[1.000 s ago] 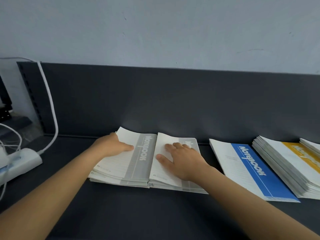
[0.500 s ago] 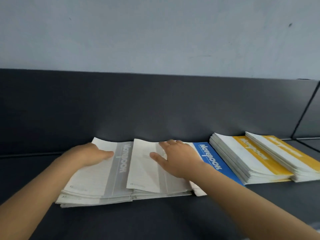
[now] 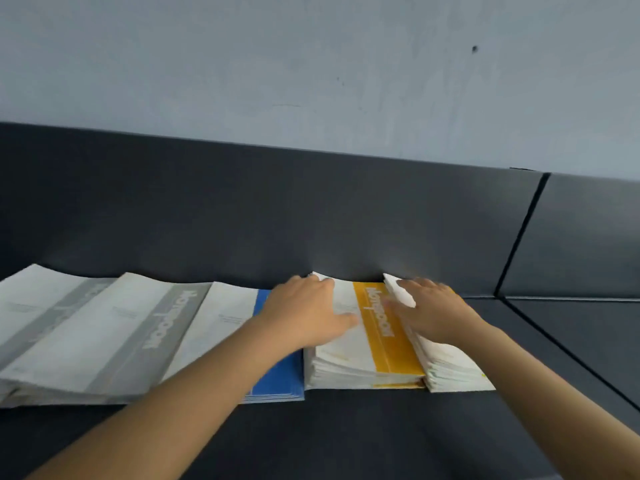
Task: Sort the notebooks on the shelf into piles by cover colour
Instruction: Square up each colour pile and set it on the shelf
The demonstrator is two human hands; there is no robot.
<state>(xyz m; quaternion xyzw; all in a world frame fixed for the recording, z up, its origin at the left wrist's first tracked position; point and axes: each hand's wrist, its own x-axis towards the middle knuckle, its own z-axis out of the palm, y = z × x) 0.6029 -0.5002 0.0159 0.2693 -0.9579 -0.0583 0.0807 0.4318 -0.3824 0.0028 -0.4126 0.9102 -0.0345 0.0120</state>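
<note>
Both hands have left the grey-striped paper notebooks [image 3: 152, 341]: left hand [image 3: 304, 313] rests flat, fingers straight, on one yellow-striped notebook stack [image 3: 388, 351], right hand [image 3: 433, 313] likewise on the neighbouring stack [image 3: 450, 368].

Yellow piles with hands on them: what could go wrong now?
1. The left yellow pile is tall with uneven front edges; a push from the left hand could slide its top notebooks off.
2. The right yellow pile, under the right hand, seems to overlap it and might slump.
3. The left forearm crosses the thin blue pile and could drag it.
</note>
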